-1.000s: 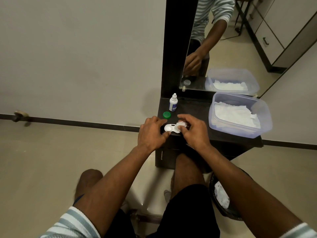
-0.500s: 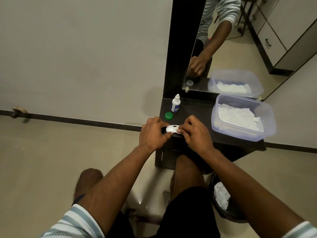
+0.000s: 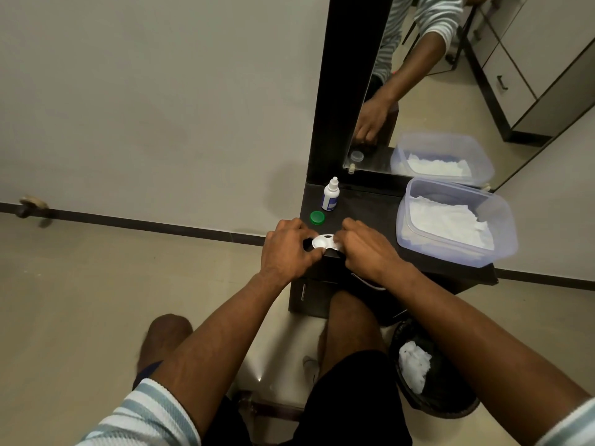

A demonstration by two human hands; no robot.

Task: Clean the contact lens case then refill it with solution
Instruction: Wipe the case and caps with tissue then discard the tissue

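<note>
Lens case (image 3: pixel 323 242), white, sits at the front edge of a dark vanity shelf (image 3: pixel 367 207) under a mirror (image 3: pixel 450 91), the left hand (image 3: pixel 287 251) pinching its end, the right hand (image 3: pixel 365 249) curled over the other half.

No words or numbers could be read anywhere; the blue label on the little bottle (image 3: pixel 330 197) was too blurry.

Both forearms are stretched forward and converge. The left hand (image 3: pixel 287 249) is curled palm-down, its fingertips pinched together. The right hand (image 3: pixel 365 249) is likewise curled, knuckles upward, fingers bent inward.
</note>
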